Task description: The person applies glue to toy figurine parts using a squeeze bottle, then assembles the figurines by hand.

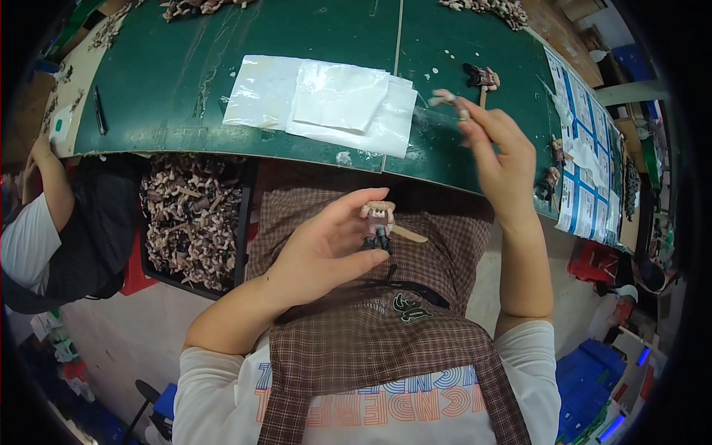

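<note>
Currently: left hand (319, 252) pinches a small toy figure (378, 222), right hand (500, 152) raised over the table edge.

Left thumb and fingers pressed together on the figure, held above the lap over the checked apron (371, 334); a tan stick (409, 234) juts right from it. Right fingertips nip a small pale piece (445, 96), far right of the figure. Farther out: green table (163, 96) with white plastic bags (326, 104) at centre, another dark figure (482, 76) far right, black pen (99, 110) far left. Bin of brownish figure parts (193, 219) near left under the table edge. Another person's arm (48, 185) at far left.
</note>
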A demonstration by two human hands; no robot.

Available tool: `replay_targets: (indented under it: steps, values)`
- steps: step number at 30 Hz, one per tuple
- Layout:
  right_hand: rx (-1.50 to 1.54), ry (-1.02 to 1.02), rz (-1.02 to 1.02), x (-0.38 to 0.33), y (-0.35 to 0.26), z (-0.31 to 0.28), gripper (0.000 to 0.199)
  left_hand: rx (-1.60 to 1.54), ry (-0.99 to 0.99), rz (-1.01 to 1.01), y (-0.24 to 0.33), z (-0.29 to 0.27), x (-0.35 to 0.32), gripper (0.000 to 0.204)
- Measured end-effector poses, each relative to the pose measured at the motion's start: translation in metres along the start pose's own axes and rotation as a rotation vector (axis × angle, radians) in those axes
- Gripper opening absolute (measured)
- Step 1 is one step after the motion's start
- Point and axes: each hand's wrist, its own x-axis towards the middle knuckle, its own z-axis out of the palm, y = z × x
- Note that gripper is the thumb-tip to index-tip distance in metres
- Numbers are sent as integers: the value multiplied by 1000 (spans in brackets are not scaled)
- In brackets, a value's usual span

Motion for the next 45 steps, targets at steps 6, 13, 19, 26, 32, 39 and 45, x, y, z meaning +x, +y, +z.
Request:
replay_targets:
  steps: [6, 13, 19, 26, 32, 39, 45]
  values:
    - [167, -91, -158, 32, -38, 40, 16, -39, 7, -20, 4, 0, 1, 68]
    - [-122, -90, -354, 54, -42, 63, 11, -114, 42, 122, -4, -14, -6, 65]
    - [-126, -116, -399, 62, -43, 61, 11, -205, -27, 219, 1, -23, -9, 68]
    - [-118, -76, -411, 64, -41, 64, 11, -190, 21, 222, 8, -22, -1, 73]
    - [-59, -71, -379, 49, -39, 51, 11, -196, 104, 264, 10, -18, -1, 75]
    - [505, -94, -294, -11, -55, 7, 24, -54, 181, 326, 14, -9, 1, 74]
    - [484, -185, -437, -31, -48, -3, 24, 119, 147, 301, 15, 3, 1, 74]
